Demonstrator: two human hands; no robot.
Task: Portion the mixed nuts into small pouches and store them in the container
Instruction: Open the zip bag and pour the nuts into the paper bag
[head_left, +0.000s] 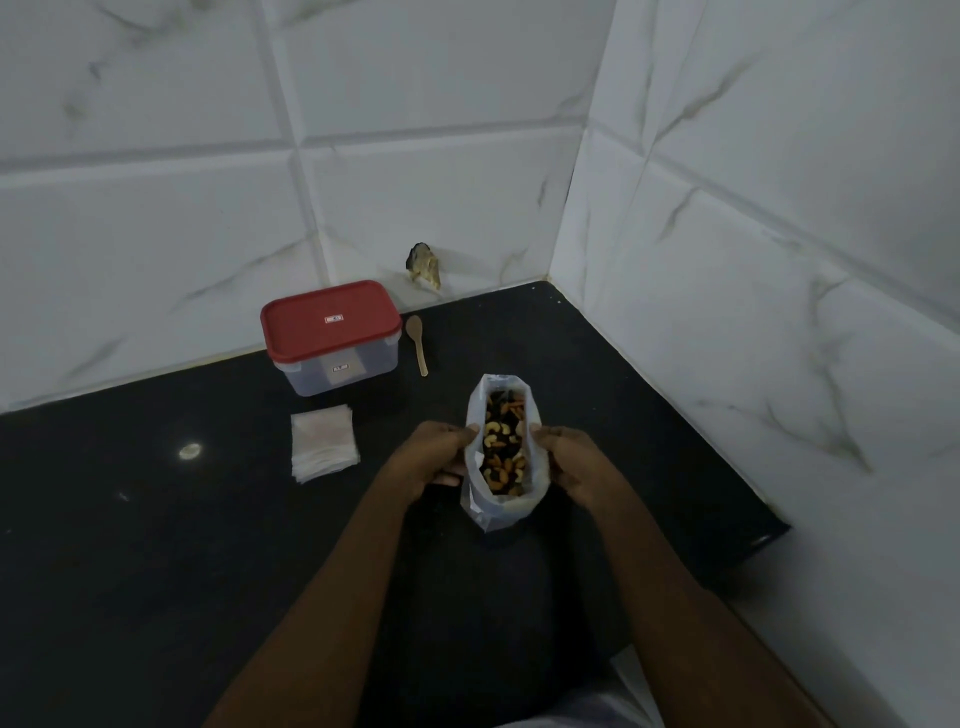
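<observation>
On the black counter, the clear container sits by the wall with its red lid shut, and I cannot tell what is inside. Nearer, the bag looks soft and floppy and stands open, full of mixed nuts, so the left hand and right hand each pinch one side of its top. The thin, light small pouches lie stacked to its left, and a wooden spoon lies beside the container.

We find the bag of nuts on the counter, nearest to us. Behind it to the left stands the container, with the spoon just right of it and the pouches before it.
</observation>
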